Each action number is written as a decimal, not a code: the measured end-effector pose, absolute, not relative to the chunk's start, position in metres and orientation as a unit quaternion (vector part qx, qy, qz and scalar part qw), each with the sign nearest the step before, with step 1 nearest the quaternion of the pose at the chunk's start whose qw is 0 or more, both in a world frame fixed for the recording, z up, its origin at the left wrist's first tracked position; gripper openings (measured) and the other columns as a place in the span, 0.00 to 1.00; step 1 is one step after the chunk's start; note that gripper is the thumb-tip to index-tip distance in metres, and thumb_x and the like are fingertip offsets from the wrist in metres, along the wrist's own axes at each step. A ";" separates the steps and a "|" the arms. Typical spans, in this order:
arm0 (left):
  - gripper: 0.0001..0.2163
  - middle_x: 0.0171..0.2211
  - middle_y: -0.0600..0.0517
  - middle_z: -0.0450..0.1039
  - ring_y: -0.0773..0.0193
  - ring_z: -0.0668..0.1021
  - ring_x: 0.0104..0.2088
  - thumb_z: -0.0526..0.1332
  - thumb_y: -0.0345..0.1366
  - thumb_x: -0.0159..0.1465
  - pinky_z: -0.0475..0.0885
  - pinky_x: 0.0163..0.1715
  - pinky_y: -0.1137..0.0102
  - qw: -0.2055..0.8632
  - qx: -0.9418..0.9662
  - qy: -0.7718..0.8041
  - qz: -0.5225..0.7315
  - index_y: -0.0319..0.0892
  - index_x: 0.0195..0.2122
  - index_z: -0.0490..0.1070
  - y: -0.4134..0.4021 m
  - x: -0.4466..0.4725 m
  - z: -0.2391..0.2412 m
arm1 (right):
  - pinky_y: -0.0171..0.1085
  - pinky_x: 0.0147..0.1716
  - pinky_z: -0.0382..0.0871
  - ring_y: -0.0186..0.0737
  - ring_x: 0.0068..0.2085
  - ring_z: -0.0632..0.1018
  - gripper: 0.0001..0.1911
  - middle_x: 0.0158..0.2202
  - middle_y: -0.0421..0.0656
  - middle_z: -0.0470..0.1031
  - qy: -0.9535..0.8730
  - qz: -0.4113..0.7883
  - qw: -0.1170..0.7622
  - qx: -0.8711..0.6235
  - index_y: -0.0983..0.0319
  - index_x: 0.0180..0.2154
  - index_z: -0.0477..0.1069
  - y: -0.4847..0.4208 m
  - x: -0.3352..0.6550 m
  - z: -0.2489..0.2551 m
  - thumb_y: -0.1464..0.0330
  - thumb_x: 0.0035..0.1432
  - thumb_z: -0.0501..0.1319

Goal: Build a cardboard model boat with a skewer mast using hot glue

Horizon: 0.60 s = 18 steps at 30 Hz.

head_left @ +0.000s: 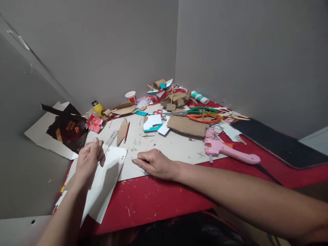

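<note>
My left hand (pixel 89 158) is closed with the thumb on top, above a white sheet (pixel 112 172) at the left. Brown cardboard shows just behind it; I cannot tell whether the fingers grip it. My right hand (pixel 155 164) is closed at the front edge of the pale board (pixel 174 148), thumb and forefinger pointing left. What either hand holds, if anything, is hidden. A clear ruler (pixel 111 137) lies beyond the white sheet. Nearby are a pointed cardboard piece (pixel 122 133) and a red pencil (pixel 126 132).
A pink glue gun (pixel 230 152) lies right of the board. Scissors with green and orange handles (pixel 203 114) rest behind a cardboard piece (pixel 188 125). At the back stand a paper cup (pixel 131 97) and a yellow bottle (pixel 98 108). A dark panel (pixel 274 141) lies right.
</note>
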<state>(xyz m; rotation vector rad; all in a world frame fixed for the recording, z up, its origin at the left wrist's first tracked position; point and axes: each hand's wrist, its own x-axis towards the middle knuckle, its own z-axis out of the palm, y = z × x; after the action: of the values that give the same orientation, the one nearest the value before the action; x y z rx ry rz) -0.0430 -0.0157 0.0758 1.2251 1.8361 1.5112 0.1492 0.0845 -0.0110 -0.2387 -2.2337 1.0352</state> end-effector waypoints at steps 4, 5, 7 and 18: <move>0.20 0.14 0.58 0.59 0.71 0.67 0.18 0.59 0.43 0.63 0.64 0.20 0.76 0.177 0.454 0.729 0.481 0.42 0.17 0.61 -0.045 -0.049 0.052 | 0.31 0.24 0.53 0.28 0.21 0.60 0.20 0.18 0.34 0.57 -0.855 0.397 0.320 -0.091 0.61 0.21 0.56 0.084 0.150 -0.011 0.63 0.65 0.51; 0.15 0.17 0.57 0.64 0.70 0.69 0.20 0.61 0.42 0.62 0.66 0.22 0.75 0.173 0.457 0.739 0.464 0.42 0.20 0.65 -0.052 -0.051 0.047 | 0.31 0.24 0.53 0.28 0.21 0.60 0.20 0.18 0.34 0.57 -0.856 0.397 0.319 -0.091 0.61 0.21 0.57 0.083 0.150 -0.011 0.63 0.65 0.51; 0.09 0.26 0.54 0.73 0.67 0.75 0.24 0.63 0.42 0.60 0.71 0.25 0.73 0.173 0.466 0.754 0.430 0.42 0.33 0.70 -0.060 -0.053 0.038 | 0.31 0.24 0.53 0.28 0.21 0.60 0.20 0.18 0.34 0.57 -0.860 0.392 0.315 -0.089 0.61 0.21 0.57 0.083 0.150 -0.012 0.62 0.65 0.51; 0.22 0.47 0.44 0.73 0.54 0.76 0.46 0.62 0.41 0.62 0.71 0.46 0.56 0.069 0.508 0.830 0.220 0.41 0.56 0.65 0.028 -0.072 0.020 | 0.31 0.24 0.51 0.28 0.21 0.58 0.19 0.18 0.34 0.54 -0.896 0.346 0.264 -0.085 0.61 0.22 0.55 0.079 0.146 -0.015 0.63 0.65 0.51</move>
<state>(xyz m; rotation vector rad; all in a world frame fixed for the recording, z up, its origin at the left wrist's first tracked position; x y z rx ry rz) -0.0724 0.0275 0.0204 1.5292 2.4999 0.6618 0.1465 0.0785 -0.0151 -0.2301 -2.4231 0.9361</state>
